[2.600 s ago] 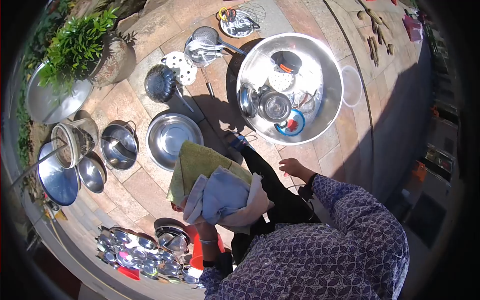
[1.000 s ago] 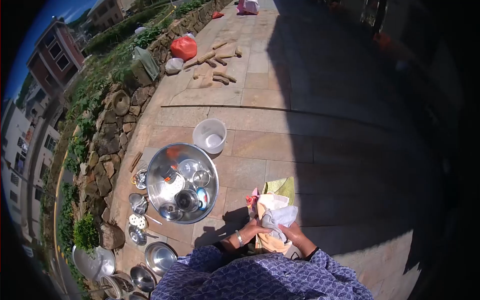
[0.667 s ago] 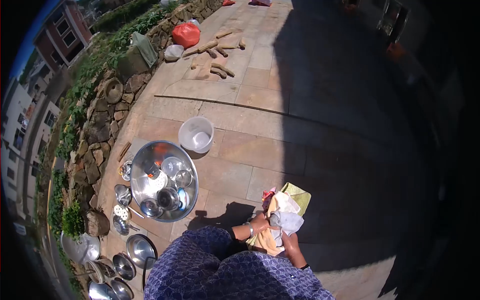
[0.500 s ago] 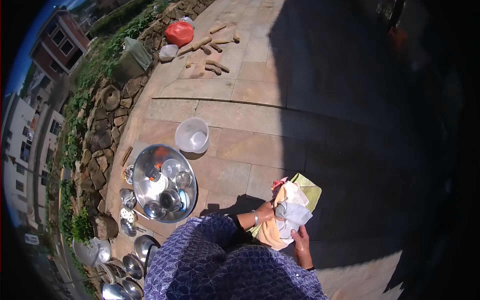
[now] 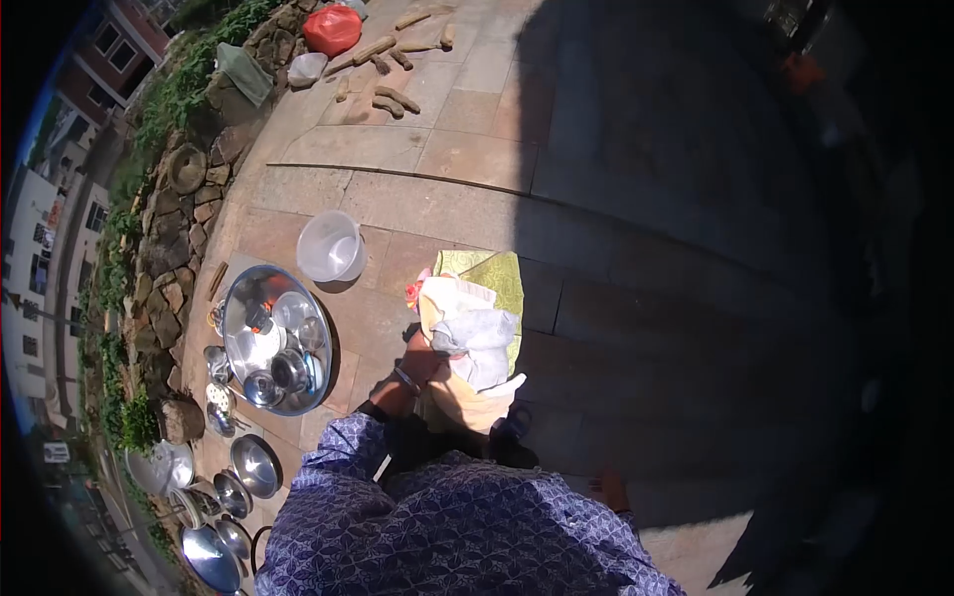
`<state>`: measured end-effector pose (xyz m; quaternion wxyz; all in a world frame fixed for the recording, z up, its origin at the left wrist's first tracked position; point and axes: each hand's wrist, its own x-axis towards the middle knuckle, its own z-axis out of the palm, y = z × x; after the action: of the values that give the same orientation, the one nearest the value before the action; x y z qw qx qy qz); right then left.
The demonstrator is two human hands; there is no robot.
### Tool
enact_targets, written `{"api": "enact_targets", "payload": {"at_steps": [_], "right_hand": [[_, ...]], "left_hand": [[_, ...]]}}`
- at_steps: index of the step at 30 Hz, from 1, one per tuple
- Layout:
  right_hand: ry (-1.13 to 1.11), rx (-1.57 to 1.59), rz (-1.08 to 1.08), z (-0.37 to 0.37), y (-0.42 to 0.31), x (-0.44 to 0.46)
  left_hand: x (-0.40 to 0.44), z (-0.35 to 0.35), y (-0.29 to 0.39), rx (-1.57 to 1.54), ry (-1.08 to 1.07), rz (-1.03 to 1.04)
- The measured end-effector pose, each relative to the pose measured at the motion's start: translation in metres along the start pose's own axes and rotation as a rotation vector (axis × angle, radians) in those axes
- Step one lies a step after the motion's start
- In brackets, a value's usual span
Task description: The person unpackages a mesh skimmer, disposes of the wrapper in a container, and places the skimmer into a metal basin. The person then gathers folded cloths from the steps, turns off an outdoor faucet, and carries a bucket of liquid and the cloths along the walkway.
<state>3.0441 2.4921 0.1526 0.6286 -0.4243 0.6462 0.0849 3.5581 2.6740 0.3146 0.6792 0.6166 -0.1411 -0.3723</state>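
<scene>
My left hand (image 5: 421, 360), with a bracelet at the wrist, grips a bundle of cloths in front of my body. The bundle has a pale grey cloth (image 5: 479, 348) on top, a cream-orange cloth (image 5: 467, 402) below it, a green patterned cloth (image 5: 500, 280) at the far side and a bit of red-pink fabric (image 5: 413, 291) at the left. My right hand (image 5: 610, 491) hangs low in the shade by my right side, away from the cloths. Its fingers are too dark to make out.
A large metal basin (image 5: 235, 343) with pots and lids stands at the left, beside a translucent bucket (image 5: 331, 246). More metal bowls (image 5: 255, 467) lie nearer. A stone wall (image 5: 179, 238) runs along the left. Pieces of wood (image 5: 374, 50) and a red bag (image 5: 332, 31) lie farther off.
My right hand has let go of the cloths and dropped to my right side. The bundle, in my left hand, has shifted left and farther from my body in view.
</scene>
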Motion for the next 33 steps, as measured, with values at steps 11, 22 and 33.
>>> {"api": "enact_targets", "payload": {"at_steps": [11,22,33], "right_hand": [[-0.069,-0.064,-0.224,0.031,-0.234,0.097],[-0.177,-0.329,-0.172,0.264,-0.504,0.117],[-0.681,-1.031,-1.089,0.456,-0.765,0.224]], "left_hand": [[0.121,-0.166,0.043,0.024,0.39,0.146],[0.218,-0.282,0.084,0.562,0.699,-0.039],[0.37,-0.438,0.173,0.493,0.99,0.01]]}}
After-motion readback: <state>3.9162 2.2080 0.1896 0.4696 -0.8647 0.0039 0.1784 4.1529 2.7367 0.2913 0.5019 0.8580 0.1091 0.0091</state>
